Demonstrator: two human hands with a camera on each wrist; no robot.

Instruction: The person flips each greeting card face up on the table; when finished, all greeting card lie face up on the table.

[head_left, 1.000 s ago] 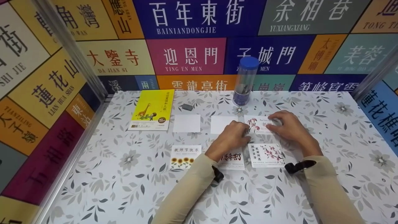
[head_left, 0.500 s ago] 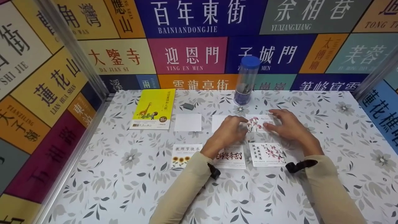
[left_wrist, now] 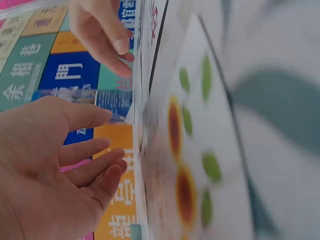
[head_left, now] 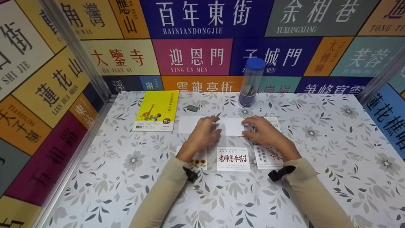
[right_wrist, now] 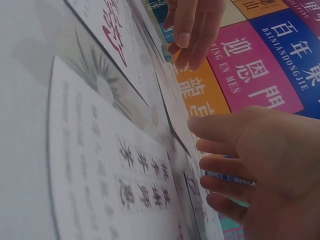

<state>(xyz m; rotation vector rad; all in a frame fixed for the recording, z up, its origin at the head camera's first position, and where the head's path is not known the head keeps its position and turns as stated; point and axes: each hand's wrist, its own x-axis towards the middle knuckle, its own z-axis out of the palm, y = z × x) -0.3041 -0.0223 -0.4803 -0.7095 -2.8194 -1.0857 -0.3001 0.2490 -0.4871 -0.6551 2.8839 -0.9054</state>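
Just beyond the red-lettered card [head_left: 233, 159] on the bench [head_left: 240, 202] lies a plain white card [head_left: 231, 126], left hand [head_left: 202, 134] beyond-left and right hand [head_left: 267, 133] beyond-right of the lettered one, both with loose, unclenched fingers.

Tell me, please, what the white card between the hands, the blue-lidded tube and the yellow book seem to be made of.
Card: probably stiff paper, matte; thin, flat, with straight edges.
Tube: clear plastic or perhaps glass, smooth; its sides are see-through.
Book: likely paper, smooth; its slim shape and printed cover suggest it.
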